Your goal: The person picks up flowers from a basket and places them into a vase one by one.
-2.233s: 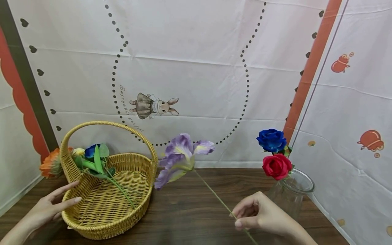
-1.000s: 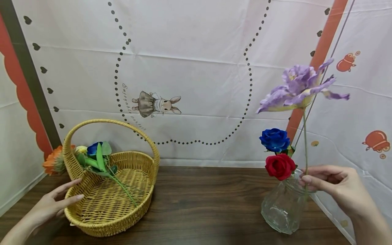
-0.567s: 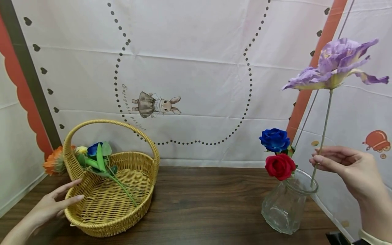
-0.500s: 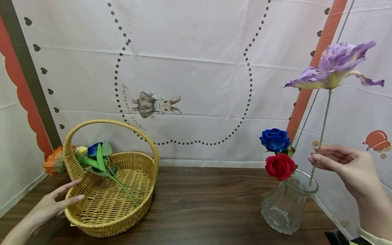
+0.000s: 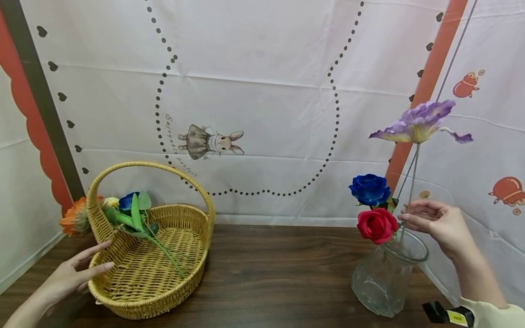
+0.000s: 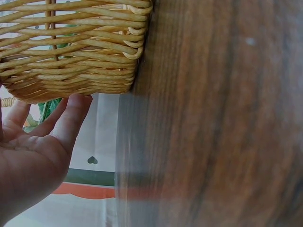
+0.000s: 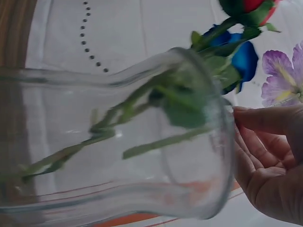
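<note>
Right hand (image 5: 438, 223) pinching the stem (image 5: 414, 175) of a purple flower (image 5: 416, 127), bloom above it, lower and farther left than a moment ago, stem's lower end hard to make out inside the vase (image 5: 379, 284) just below, left hand (image 5: 67, 275) spread against the basket (image 5: 141, 302)

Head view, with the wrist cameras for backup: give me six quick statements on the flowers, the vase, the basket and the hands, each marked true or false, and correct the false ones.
1. The right hand pinches the purple flower by its stem. True.
2. The basket stands right of the vase in the head view. False: it stands left.
3. The red rose is in the vase. True.
4. Both hands are at the vase. False: the left hand touches the basket.
5. The orange flower is at the basket. True.
6. The purple flower sits lower than the red rose in the head view. False: it sits higher.
</note>
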`<act>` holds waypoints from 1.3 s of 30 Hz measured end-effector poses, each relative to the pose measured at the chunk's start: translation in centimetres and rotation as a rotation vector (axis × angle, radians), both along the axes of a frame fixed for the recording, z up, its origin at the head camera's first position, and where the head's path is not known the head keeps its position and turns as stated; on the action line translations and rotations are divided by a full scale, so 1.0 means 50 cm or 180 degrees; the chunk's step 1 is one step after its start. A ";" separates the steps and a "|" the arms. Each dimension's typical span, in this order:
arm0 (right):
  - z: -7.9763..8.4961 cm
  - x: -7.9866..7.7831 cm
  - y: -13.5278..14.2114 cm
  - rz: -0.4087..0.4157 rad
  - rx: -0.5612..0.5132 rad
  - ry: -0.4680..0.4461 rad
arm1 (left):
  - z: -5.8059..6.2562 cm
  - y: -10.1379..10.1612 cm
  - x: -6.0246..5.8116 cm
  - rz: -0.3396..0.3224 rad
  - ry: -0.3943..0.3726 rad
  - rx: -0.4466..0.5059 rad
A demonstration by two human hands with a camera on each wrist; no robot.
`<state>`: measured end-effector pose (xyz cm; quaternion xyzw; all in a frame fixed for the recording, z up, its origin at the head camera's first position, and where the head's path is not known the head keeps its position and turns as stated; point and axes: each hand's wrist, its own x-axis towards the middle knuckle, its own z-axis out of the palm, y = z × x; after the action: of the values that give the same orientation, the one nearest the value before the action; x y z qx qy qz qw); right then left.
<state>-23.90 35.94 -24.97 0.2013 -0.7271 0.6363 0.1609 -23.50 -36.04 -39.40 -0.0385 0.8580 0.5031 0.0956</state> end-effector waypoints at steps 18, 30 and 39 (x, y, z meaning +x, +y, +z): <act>-0.043 -0.010 0.016 -0.0016 0.0354 -0.0265 | -0.009 -0.009 -0.003 -0.0031 0.0005 0.0139; -0.051 -0.001 0.022 0.0086 0.0158 -0.0158 | -0.010 -0.007 -0.003 -0.0010 -0.0001 0.0144; -0.042 0.000 0.015 -0.0122 0.0574 -0.0048 | -0.009 -0.009 -0.005 -0.0015 -0.0002 0.0189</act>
<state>-23.90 36.66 -27.07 0.1963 -0.7864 0.5666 0.1487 -23.73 -36.50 -39.87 -0.0337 0.8428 0.5281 0.0981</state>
